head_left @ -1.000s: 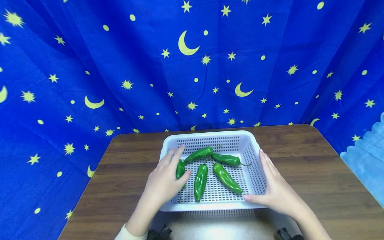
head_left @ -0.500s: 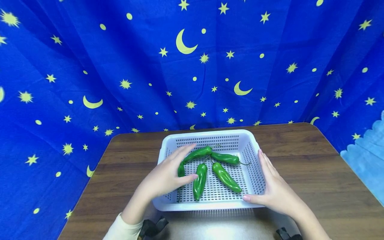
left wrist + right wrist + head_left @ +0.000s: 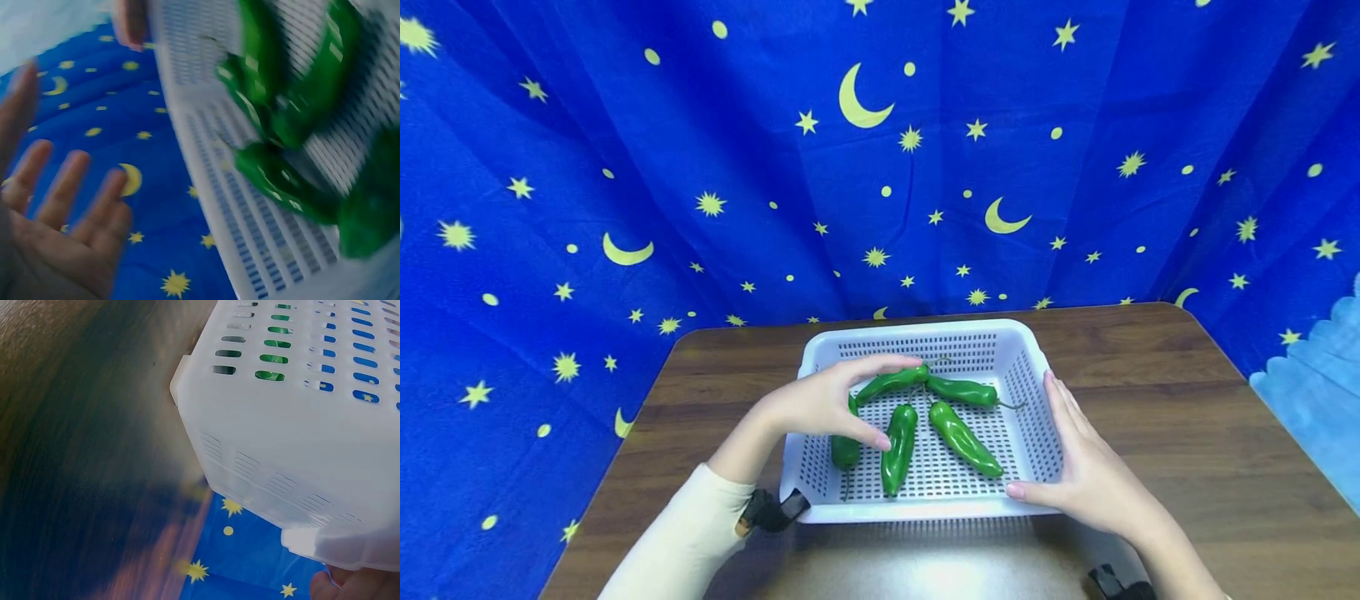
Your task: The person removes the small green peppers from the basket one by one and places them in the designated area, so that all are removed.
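A white slotted plastic basket (image 3: 925, 513) sits on the table with several green chili peppers in it, such as the middle pepper (image 3: 899, 450) and the front right pepper (image 3: 964, 440). My left hand (image 3: 820, 404) hovers over the basket's left side, fingers extended toward the back pepper (image 3: 891, 382). It partly hides the left pepper (image 3: 846, 452). Its thumb tip is beside the middle pepper; contact cannot be told. At the front right corner, my right hand (image 3: 1086, 475) rests against the basket, straight fingers along the outer right wall, thumb on the front rim.
The brown wood-grain table (image 3: 1172, 417) extends on both sides of the basket. Behind it hangs a blue cloth (image 3: 760, 100) with yellow stars and moons. A light blue scalloped cloth (image 3: 1318, 400) hangs at the right. Black straps are on both wrists.
My left hand has turned, its fingers swinging right across the basket toward the back pepper, and its forearm has come further into view. My right hand stays at the basket's corner.
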Demonstrator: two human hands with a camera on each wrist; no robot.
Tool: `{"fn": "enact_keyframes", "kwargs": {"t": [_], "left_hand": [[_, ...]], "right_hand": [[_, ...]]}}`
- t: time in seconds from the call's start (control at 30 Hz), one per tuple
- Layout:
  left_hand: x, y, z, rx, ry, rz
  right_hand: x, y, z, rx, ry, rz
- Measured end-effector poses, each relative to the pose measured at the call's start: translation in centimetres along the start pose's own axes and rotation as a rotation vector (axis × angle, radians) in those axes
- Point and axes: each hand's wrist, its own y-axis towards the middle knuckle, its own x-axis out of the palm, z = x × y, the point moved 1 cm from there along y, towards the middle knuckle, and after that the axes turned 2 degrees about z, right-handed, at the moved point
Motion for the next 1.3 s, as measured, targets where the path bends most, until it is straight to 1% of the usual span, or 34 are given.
{"fn": "enact_keyframes", "kwargs": {"t": [0.1,0.2,0.4,0.63,0.77,0.87,0.97,1.1,1.3], "left_hand": [[-0.2,1.2,-0.1,0.003,-0.013,-0.024],[0.0,2.4,-0.1,0.001,-0.021,-0.030],[1.2,5.1,-1.1,0.026,-0.050,-0.074],[2.7,7.5,-2.9,0.072,-0.146,-0.153],[3.2,8.3,-3.6,0.069,-0.173,-0.202],[3.5,8.8,-4.1,0.047,-0.178,-0.225],[3.8,9.2,-4.6,0.042,-0.175,-0.243],[4.4,9.8,-5.1,0.043,-0.147,-0.286],[5.5,10.6,-5.6,0.040,-0.080,-0.345]], "right_hand": [[0.0,0.0,0.0,-0.004,-0.005,0.002],[0.0,0.1,0.0,-0.004,-0.012,0.003],[0.1,0.2,0.0,-0.004,-0.022,0.000],[0.0,0.2,0.1,-0.018,-0.034,0.002],[0.0,0.2,0.1,-0.017,-0.050,0.001],[0.0,0.3,0.1,-0.015,-0.059,0.003],[0.0,0.2,0.0,-0.019,-0.062,0.005],[-0.1,0.2,-0.1,-0.014,-0.059,0.001],[-0.1,0.3,-0.1,0.000,-0.059,-0.011]]}}
